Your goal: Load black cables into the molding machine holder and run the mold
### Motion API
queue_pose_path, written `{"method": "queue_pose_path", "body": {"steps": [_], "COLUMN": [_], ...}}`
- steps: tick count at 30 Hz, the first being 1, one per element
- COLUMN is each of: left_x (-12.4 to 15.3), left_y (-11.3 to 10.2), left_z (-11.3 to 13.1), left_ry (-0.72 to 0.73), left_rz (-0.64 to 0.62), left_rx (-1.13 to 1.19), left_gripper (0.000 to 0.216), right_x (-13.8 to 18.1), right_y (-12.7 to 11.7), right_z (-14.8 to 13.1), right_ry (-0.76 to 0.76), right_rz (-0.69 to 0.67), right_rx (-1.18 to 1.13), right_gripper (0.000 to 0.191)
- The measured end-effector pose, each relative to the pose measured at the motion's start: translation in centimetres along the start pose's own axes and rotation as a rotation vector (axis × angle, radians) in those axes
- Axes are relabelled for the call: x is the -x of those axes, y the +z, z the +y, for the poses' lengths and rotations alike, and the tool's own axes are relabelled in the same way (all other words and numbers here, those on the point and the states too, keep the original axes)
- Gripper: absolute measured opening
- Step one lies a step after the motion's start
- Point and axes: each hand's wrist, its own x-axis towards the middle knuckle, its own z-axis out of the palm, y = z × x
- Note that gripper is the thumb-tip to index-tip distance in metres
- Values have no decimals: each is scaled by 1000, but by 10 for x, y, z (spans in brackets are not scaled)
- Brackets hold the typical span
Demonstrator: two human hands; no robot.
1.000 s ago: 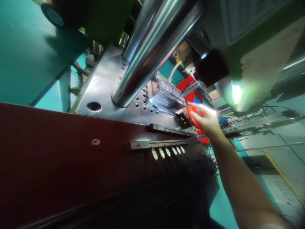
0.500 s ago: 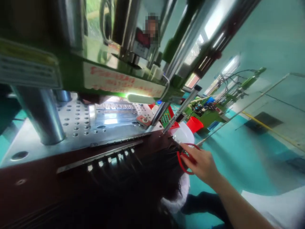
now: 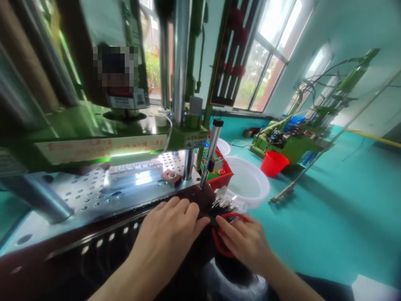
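Observation:
My right hand (image 3: 246, 242) is closed on red-handled scissors (image 3: 224, 236), fingers through the handle loops, at the right end of the dark red bench edge (image 3: 62, 259). Just past the scissors lies a bunch of black cables with metal plug tips (image 3: 224, 204). My left hand (image 3: 169, 234) rests palm down on the black cables beside it, fingers curled over them near the bench edge. Behind both hands is the steel perforated plate (image 3: 90, 192) of a green press machine (image 3: 94, 138) with a lit mould.
A white bucket (image 3: 250, 184) and a red tray (image 3: 224, 171) stand right of the machine. A red bucket (image 3: 274, 163) and another green machine (image 3: 291, 146) sit farther back on the teal floor. A steel column (image 3: 181, 62) rises ahead; windows lie behind.
The view swung upward and levelled. My right hand with the scissors came back from the mould to the bench's right end, and my left hand came into view on the cables.

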Motion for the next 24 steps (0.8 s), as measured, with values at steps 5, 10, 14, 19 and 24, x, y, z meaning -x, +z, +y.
{"method": "queue_pose_path", "body": {"steps": [5,10,14,19,24], "left_x": [-39,-72,-90,-93,-58], "left_y": [31,62,102,121,72], "left_z": [8,23,69,90,38], "left_ry": [-172,-377,-132,82,74], "left_rz": [-248,-231,-317,-392,-390], "left_rx": [219,513,489,384,341], "left_gripper": [27,16,17,90,52], "right_x": [37,94,117,112,88], "right_y": [-4,-8,-9,-4,10], "right_z": [37,65,68,71,86], "right_ry": [146,568,994,1202,757], "right_rz": [42,202,447,566,219], "right_rx": [-77,-55,-79,-226,-297], "right_gripper": [38,38,40,55,36]}}
